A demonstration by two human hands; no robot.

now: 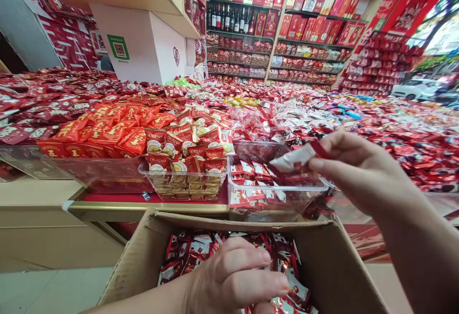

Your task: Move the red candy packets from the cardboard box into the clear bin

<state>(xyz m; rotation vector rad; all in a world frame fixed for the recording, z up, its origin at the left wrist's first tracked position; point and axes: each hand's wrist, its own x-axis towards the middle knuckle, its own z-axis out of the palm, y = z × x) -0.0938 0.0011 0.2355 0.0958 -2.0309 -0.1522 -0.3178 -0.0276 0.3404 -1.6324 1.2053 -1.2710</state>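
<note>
Head view: bottles [228,20] at twelve o'clock, beyond a gold-edged counter [118,205]; carton [319,252] crowding it at six. Left hand [238,276] half-curled, hold unclear; right hand [358,170] pinches a packet [296,159] near three, over a clear bin [267,188].

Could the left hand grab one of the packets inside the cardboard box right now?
Most likely yes: the left hand is already over the packets, the cardboard box is open at the top, and nothing visible blocks its fingers.
</note>
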